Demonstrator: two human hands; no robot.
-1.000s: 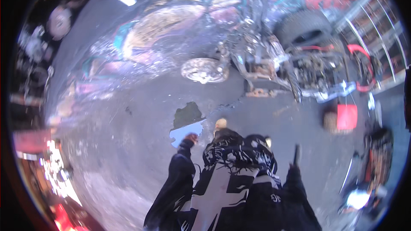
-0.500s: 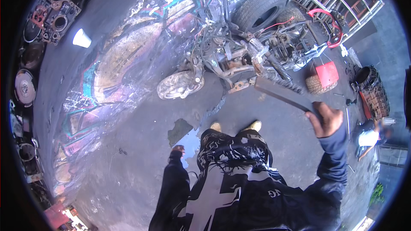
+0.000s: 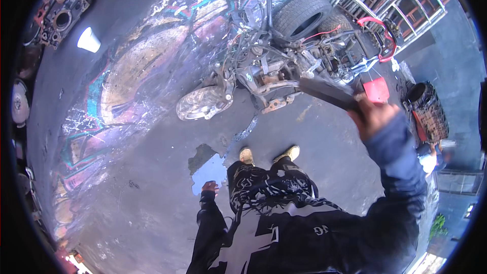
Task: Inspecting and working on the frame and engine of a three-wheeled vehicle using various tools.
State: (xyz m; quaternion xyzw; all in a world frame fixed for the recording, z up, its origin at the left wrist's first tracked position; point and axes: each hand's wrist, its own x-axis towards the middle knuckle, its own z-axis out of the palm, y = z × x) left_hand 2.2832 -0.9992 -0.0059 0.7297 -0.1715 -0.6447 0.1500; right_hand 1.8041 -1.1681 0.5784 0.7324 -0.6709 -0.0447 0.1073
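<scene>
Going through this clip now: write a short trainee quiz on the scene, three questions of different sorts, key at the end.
1. Which of the person's hands holds the dark flat bar?
2. True or false: the left hand grips that bar too.
3. What colour is the small panel showing behind the holding hand? a) green b) red c) white

Key: 1. The right hand. 2. False; it is well apart from the bar. 3. b.

The right hand (image 3: 376, 118) is motion-blurred and hides the near end of the flat dark bar (image 3: 328, 93). The left hand (image 3: 210, 187) is too small to determine finger position. The view's left edge clips the pale disc (image 3: 20, 102).
</scene>
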